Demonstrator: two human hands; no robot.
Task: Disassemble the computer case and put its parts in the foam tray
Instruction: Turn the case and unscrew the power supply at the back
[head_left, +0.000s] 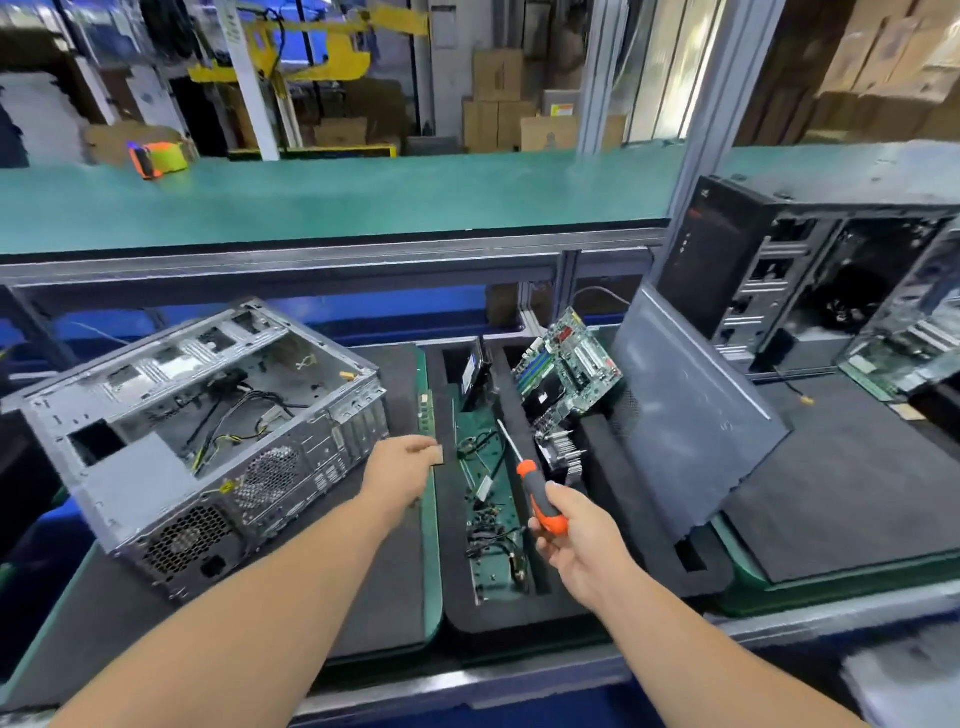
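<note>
On your far left the case (202, 441) lies on its side on the counter (363, 597), open face up, its long axis running away from you and to the left, rear panel toward you. Cables are still inside it.

Your left hand (402, 467) hangs just right of the case's near corner, over the left rim of the foam tray (447, 571). Its fingers look to pinch a small dark part (438, 456), though I cannot tell what it is. It is the hand nearer the case.

In the tray's middle slot lie loose cables and small bits; a board (569, 371) leans in the next slot.

Your right hand (576, 540) is curled round the screwdriver (537, 496) handle, the shaft pointing up and left over the tray. The case lies well to the left of that tip, so I judge any screw there means carrying the tool across the tray.
</note>
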